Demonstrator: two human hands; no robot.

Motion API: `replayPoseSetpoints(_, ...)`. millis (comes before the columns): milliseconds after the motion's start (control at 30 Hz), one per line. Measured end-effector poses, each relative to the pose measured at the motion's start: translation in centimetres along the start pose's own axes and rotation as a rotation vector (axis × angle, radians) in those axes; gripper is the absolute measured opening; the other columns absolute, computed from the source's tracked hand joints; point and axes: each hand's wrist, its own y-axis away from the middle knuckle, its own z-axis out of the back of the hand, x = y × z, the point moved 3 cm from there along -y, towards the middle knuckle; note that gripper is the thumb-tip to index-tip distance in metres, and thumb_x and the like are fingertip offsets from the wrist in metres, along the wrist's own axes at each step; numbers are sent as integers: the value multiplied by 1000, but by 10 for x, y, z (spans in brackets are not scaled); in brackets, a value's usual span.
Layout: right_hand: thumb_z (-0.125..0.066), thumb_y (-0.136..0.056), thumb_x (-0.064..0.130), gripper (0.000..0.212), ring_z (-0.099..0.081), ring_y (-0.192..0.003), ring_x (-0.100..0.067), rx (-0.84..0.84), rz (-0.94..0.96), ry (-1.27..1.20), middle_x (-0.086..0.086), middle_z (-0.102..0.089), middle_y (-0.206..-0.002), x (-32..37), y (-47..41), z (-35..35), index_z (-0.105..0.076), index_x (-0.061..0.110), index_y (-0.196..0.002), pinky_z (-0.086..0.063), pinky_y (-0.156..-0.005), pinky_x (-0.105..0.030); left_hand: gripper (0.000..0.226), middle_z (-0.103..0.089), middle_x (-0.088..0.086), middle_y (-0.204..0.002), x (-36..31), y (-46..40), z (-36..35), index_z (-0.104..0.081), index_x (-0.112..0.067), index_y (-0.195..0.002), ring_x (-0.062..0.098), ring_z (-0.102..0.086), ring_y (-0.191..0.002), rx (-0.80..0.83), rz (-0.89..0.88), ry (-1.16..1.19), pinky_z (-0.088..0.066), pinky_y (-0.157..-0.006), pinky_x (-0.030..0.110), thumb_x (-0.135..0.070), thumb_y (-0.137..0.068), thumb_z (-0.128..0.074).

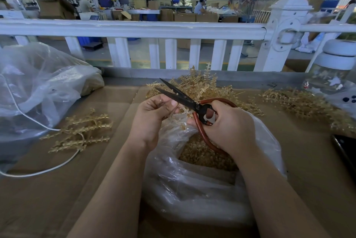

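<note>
One knobbly amber sprig (182,112) beside pointed black scissors (181,97).

Free along the bare surface (48,199) at near left, crossed only by a white cord (55,167). Blocked ahead by sprue heap (202,85) and railing (134,27), left by bulky bag (38,87), right by jar (335,75), centre by open bag (192,189).

A white railing (134,29) stands behind a glass jar (335,75) and white cable (38,173).
</note>
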Motion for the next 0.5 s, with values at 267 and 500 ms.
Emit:
replayPoseSetpoints(267,-39,-71,92,68,-60,-62,-9,25,-19,-17,15,-66,-72,-1,0,-1,-65,30,-85,-45,-52,-23,13,-68,-6,-65,-1,0,0,-62,-8,-78,5,-62,-64,-3,-63,-74,-48,-67,16,1,-88,-62)
replayPoseSetpoints(500,-39,-71,92,66,-58,-62,-5,-2,-13,-38,17,-65,-72,-3,0,-2,-64,34,-86,-40,-50,-17,20,-70,14,-91,-6,0,0,-55,17,-102,15,-69,-80,-4,-105,-53,-53,-77,24,1,-91,-60)
